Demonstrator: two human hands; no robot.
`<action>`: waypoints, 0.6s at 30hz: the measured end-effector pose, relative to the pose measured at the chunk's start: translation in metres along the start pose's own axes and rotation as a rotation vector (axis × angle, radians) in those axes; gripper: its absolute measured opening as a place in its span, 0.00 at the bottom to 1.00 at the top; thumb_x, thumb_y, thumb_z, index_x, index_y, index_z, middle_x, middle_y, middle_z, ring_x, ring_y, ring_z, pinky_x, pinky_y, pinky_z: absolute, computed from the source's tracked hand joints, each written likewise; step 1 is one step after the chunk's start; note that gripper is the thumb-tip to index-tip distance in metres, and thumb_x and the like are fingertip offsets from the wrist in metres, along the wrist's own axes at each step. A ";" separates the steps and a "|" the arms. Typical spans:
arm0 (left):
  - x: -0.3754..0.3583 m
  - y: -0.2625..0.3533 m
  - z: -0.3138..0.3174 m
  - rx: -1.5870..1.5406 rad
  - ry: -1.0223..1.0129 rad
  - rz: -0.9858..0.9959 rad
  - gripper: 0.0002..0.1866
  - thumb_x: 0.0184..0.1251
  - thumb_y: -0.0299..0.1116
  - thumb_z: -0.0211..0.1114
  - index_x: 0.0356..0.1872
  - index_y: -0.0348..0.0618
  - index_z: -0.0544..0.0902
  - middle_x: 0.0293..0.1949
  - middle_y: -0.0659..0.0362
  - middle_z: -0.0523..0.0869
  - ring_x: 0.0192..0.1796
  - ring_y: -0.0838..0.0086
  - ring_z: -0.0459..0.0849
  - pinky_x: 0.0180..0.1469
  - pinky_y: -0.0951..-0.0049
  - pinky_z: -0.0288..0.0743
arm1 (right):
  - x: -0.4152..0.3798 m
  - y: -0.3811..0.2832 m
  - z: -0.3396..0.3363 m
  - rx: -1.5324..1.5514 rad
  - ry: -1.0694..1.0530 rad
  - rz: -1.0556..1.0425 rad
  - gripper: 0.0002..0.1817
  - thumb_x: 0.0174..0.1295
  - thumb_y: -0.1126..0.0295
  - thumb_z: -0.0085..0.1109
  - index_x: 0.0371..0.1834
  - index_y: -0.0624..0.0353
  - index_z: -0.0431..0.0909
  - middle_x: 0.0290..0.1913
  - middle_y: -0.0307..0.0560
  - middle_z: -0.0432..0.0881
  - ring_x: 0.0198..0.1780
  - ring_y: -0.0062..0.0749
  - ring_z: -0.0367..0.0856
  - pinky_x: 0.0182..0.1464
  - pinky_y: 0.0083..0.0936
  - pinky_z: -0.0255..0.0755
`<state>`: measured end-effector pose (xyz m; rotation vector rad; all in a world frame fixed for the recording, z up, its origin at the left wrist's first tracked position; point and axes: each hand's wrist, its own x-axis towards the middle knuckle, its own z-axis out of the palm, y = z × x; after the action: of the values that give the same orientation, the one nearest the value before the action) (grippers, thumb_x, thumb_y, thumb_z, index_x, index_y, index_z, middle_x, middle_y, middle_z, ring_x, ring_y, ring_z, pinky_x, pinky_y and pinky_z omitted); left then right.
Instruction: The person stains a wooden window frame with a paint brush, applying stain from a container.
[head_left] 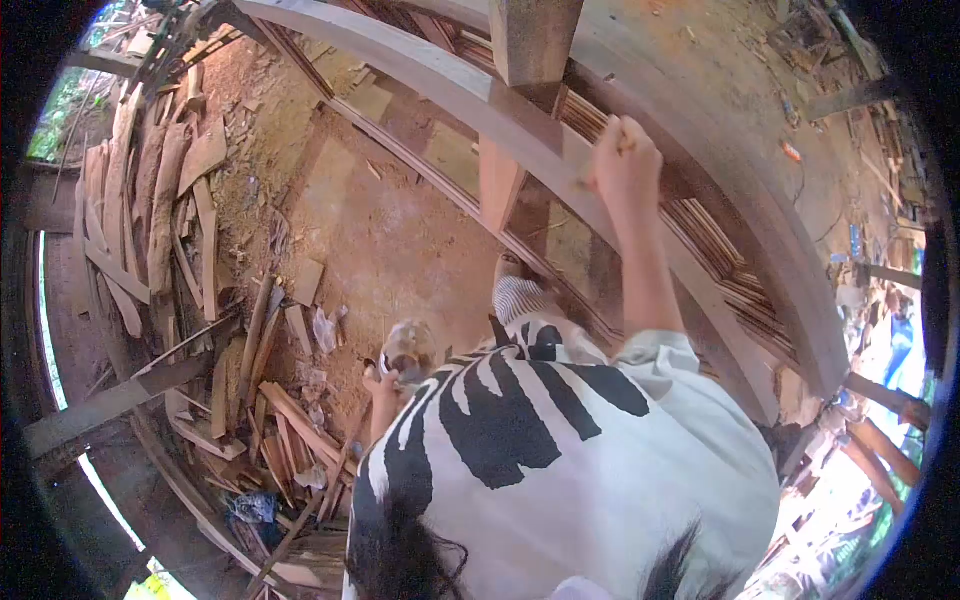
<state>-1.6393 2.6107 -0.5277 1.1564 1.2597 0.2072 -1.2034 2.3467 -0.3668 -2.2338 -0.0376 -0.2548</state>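
My left hand (pixel 381 388) is low at my left side, its fingers curled against a clear, rounded container (pixel 408 348) with something whitish and brown inside. My right hand (pixel 627 163) is raised over a long curved wooden beam (pixel 470 88), closed in a fist. A small tan bit shows at its lower left edge, too blurred to name. Beneath and beside this hand lies a wooden frame with grooved mouldings (pixel 720 240). An upright wooden post (pixel 535 45) stands just beyond it.
Wood offcuts and slabs (pixel 165 210) are piled along the left. More scrap wood (pixel 290 430) and crumpled plastic (pixel 326 328) lie on the dirt floor (pixel 400 230). A second wide curved beam (pixel 760 190) runs down the right. A foot in a striped covering (pixel 517 296) is near the frame.
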 end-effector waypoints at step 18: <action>0.114 0.133 0.125 0.060 -0.437 -0.253 0.39 0.61 0.30 0.57 0.68 0.56 0.42 0.64 0.43 0.61 0.60 0.48 0.73 0.47 0.45 0.80 | -0.102 0.152 -0.224 -0.118 0.339 0.325 0.15 0.68 0.64 0.48 0.27 0.62 0.76 0.28 0.48 0.82 0.25 0.28 0.78 0.25 0.24 0.71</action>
<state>-1.4360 2.6801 -0.5141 1.0122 1.0124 -0.2619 -1.3241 2.0842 -0.3683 -2.2419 0.5295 -0.4606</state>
